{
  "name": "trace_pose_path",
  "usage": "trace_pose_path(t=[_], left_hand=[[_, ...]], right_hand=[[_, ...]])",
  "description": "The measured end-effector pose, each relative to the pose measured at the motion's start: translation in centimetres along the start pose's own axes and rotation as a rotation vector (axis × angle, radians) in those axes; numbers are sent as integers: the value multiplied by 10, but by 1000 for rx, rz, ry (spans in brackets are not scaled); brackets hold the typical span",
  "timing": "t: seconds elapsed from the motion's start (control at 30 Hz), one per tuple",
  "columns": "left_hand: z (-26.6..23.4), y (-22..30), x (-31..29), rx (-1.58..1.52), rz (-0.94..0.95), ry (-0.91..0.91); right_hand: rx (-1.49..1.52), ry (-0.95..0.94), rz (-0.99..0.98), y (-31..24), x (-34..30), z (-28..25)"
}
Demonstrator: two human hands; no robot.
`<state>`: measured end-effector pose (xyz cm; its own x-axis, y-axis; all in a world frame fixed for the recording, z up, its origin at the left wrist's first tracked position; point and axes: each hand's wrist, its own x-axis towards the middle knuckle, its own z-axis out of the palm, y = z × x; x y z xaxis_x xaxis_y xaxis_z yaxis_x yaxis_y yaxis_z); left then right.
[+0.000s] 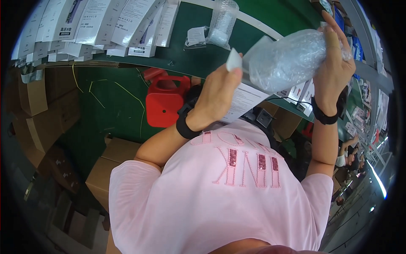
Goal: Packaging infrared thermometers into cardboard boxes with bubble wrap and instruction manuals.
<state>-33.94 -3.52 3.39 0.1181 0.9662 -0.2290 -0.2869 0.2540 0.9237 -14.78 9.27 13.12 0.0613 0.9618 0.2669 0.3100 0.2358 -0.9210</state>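
Note:
My left hand [218, 91] is closed on a white printed box [243, 101], its thumb near a raised white flap. Just above the box, my right hand [334, 70] grips a bundle in clear bubble wrap [287, 59]. The bundle lies tilted, its wide end by the box's upper end. The wrap hides what is inside. Farther off on the green table [182, 55] lie another bubble-wrapped piece [222, 25] and a small clear bag with a white label [196, 37].
White printed boxes [97, 21] stand in a row at the far left of the table. Below its edge are a red jerrycan [165, 101] and brown cartons [116, 156]. A metal frame [374, 76] rises at the right, with people [349, 156] beyond.

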Motion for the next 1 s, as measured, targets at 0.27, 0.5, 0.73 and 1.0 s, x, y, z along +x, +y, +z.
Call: trace_pose_path(t=[0.27,0.5,0.73,1.0], left_hand=[[21,5,5,163,167,3],[-1,-12,-10,113,10,30],[-57,-66,-50,637,116,251],[-111,-53,-97,-107,-95,652]], right_hand=[[-261,-357,-223,-23,-24,28],[-321,-1347,234,-21,-39,1],[-184,-1266,-105,14,-28,75],[-1105,-938,-291,193,-45,234]])
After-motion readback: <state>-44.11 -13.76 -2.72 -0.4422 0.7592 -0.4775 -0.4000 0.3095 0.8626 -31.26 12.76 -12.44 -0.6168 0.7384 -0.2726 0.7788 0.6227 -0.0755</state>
